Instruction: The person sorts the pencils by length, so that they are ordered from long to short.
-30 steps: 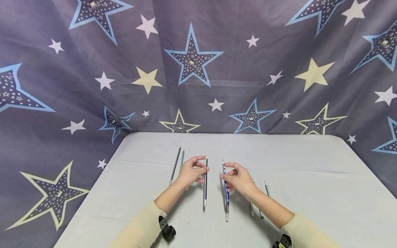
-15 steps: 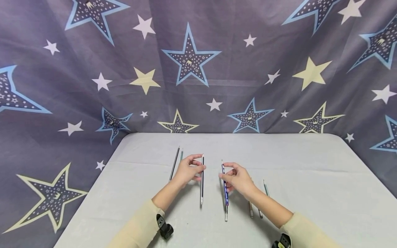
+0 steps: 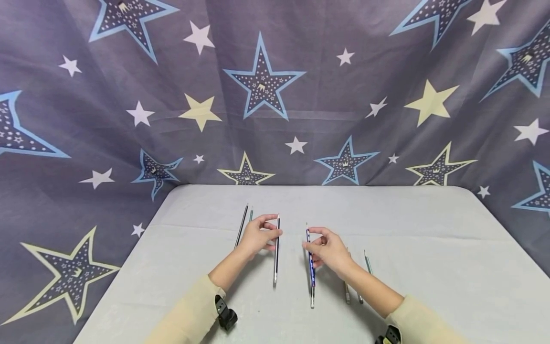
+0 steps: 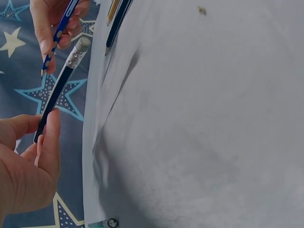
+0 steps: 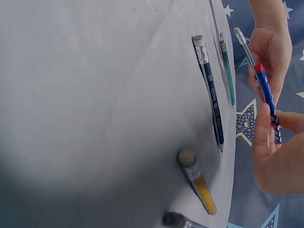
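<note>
My left hand pinches a dark blue pencil between thumb and fingers. Its eraser in a metal band points toward me in the head view. My right hand pinches a bright blue patterned pencil, whose red end shows in the right wrist view. Both pencils stand roughly parallel with a gap between them. On the table below the right hand lies another dark blue pencil; in the head view only its eraser end shows clearly past the patterned one.
Left of my left hand lie a black pencil and a green pencil, partly hidden. Under my right forearm are a yellow pencil and another green one. A star-patterned curtain borders the grey-white table.
My left hand has shifted slightly left with its dark blue pencil, widening the gap. The right hand keeps its grip and stays almost in place.
</note>
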The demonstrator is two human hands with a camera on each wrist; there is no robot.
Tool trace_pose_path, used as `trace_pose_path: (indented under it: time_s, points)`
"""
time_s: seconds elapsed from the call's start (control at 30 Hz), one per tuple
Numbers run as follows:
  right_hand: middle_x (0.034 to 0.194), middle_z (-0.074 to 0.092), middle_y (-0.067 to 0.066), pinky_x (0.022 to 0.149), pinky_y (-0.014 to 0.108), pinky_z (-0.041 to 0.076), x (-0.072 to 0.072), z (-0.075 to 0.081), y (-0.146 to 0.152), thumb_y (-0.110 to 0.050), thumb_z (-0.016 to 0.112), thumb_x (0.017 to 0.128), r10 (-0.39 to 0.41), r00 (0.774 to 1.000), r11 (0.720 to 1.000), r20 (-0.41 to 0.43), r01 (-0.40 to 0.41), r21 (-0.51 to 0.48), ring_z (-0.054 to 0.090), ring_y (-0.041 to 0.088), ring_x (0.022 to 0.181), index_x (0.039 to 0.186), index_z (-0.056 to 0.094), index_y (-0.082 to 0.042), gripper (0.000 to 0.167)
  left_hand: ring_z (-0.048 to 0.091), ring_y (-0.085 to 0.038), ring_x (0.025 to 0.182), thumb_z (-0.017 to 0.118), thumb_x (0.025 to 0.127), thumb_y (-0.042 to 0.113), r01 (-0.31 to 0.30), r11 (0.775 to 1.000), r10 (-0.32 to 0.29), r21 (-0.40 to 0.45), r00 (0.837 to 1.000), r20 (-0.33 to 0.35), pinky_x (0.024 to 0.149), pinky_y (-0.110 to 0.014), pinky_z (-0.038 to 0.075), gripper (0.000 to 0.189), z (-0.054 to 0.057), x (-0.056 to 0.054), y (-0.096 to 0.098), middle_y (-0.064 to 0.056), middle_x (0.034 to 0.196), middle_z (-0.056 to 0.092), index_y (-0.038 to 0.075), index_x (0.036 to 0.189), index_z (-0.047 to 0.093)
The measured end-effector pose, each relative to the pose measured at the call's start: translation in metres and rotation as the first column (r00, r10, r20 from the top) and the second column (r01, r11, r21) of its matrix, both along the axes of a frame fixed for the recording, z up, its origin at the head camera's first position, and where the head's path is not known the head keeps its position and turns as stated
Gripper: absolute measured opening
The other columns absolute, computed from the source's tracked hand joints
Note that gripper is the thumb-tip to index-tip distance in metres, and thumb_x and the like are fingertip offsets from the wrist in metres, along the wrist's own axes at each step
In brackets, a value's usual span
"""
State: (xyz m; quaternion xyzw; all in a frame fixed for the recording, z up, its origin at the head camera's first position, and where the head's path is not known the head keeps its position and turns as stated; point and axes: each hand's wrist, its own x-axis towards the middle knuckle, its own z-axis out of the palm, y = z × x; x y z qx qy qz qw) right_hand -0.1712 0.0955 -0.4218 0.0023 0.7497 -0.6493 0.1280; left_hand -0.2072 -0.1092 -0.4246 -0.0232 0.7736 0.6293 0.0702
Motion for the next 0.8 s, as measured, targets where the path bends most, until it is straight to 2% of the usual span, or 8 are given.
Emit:
trace_pose_path:
  time_s: [0.3, 0.6, 0.8]
  points:
    - [0.078, 0.054, 0.003, 0.049, 0.027, 0.056, -0.001, 0.002, -0.001, -0.008, 0.069, 0.082, -0.006, 1.000, 1.000, -0.007, 0.006, 0.003, 0.052, 0.012, 0.054, 0.128, 0.051, -0.004, 0.050, 0.061, -0.011, 0.062, 0.069, 0.080, 0.004, -0.029, 0.999, 0.029, -0.024, 1.000, 0.003, 0.051, -0.029, 0.059, 0.051, 0.003, -0.009, -0.006, -0.006, 0.092, 0.057, 0.008, 0.129, 0.054]
    - [0.078, 0.054, 0.003, 0.052, 0.033, 0.058, 0.000, 0.004, -0.001, -0.008, 0.069, 0.083, 0.008, 1.000, 1.000, -0.005, -0.008, -0.005, 0.052, 0.012, 0.054, 0.130, 0.049, -0.003, 0.051, 0.060, -0.011, 0.062, 0.069, 0.080, 0.003, -0.072, 0.996, 0.073, -0.042, 0.997, 0.001, 0.053, -0.030, 0.060, 0.052, 0.006, -0.017, -0.015, -0.006, 0.091, 0.055, 0.009, 0.129, 0.055]
    - [0.077, 0.053, 0.002, 0.050, 0.031, 0.057, 0.001, 0.003, -0.001, -0.008, 0.069, 0.083, 0.014, 1.000, 1.000, -0.002, -0.014, -0.011, 0.052, 0.011, 0.055, 0.130, 0.048, -0.003, 0.052, 0.058, -0.010, 0.060, 0.069, 0.079, 0.002, -0.084, 0.994, 0.083, -0.068, 0.996, -0.019, 0.052, -0.029, 0.059, 0.051, 0.006, -0.022, -0.017, -0.005, 0.089, 0.055, 0.008, 0.128, 0.056]
